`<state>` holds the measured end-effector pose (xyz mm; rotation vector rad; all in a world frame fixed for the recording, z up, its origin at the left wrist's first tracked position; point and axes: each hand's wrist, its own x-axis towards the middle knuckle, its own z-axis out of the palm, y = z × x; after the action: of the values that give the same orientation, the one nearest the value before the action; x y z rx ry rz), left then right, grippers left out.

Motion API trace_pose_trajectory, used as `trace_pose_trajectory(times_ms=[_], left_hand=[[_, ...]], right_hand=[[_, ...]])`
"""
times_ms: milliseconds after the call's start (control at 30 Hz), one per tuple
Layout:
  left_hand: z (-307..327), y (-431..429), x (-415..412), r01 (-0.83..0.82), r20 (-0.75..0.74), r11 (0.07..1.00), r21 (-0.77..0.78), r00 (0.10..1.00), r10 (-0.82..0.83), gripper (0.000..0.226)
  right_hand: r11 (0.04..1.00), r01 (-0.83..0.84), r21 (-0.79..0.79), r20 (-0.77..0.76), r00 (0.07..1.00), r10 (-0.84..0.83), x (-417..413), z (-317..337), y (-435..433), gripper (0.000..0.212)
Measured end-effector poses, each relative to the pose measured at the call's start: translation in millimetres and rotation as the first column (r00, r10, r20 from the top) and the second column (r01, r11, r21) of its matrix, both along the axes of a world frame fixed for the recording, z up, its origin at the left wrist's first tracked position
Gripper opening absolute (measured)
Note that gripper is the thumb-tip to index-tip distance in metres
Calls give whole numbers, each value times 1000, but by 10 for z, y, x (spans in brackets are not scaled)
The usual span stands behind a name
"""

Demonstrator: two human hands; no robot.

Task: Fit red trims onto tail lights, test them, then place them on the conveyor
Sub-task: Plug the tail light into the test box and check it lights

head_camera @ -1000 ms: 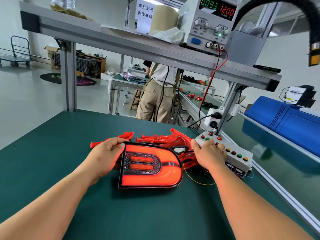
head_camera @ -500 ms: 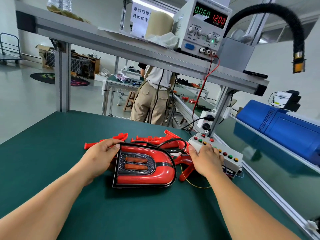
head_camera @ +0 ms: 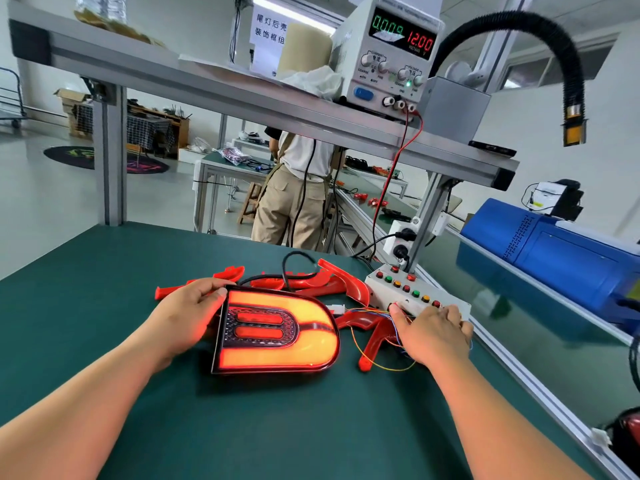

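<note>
A D-shaped tail light (head_camera: 277,336) lies on the green table, its outer band glowing bright orange-red. My left hand (head_camera: 192,315) grips its left edge, thumb along the top corner. My right hand (head_camera: 431,329) rests flat on the near end of the white button box (head_camera: 415,294), fingertips on its buttons. Thin coloured wires (head_camera: 374,315) run from the light to the box. Loose red trims (head_camera: 332,282) lie in a pile just behind the light, one more (head_camera: 372,344) between the light and my right hand.
The conveyor belt (head_camera: 512,306) runs along the table's right side behind an aluminium rail. A power supply (head_camera: 391,50) reading 12.00 sits on the overhead shelf. A blue machine (head_camera: 561,258) stands right. A person (head_camera: 298,188) stands beyond the table.
The tail light, lit a second ago and dark half a second ago, now glows brightly. My right hand has slid to the near end of the button box. My left hand stays on the light.
</note>
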<state>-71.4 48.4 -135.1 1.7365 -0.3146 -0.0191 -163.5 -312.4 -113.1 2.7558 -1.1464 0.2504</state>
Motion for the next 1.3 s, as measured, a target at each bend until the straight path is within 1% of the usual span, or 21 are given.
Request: trace_pose_trajectory(times_ms=[133,267,367,767,967,1300], left_hand=[[16,-4,-9,12,12,1000,9,1000,-12,40],[42,-8,-32,4,24,1000,21,1000,-5,31],[58,-12,-49,3,28,1000,20,1000,-3,27],[82,-4,-78,0,30,998,59,1000,-2,25],[100,-21,-114,-10,35,999,43,999,8,24],[89,-23,-88,-8,15,999,44,1000,7,24]], right_hand=[[997,-38,-65,-55,998,35,-4,7,-53,102],[996,-40,-78,-77,996,34,6,29,-73,106],[996,-39,-84,-79,996,32,7,21,-69,105],[997,-22,-81,-77,997,16,1,4,-41,102],[995,-15,-100,-91,996,6,0,58,-14,98],[996,-15,-85,-82,997,8,16,26,-45,102]])
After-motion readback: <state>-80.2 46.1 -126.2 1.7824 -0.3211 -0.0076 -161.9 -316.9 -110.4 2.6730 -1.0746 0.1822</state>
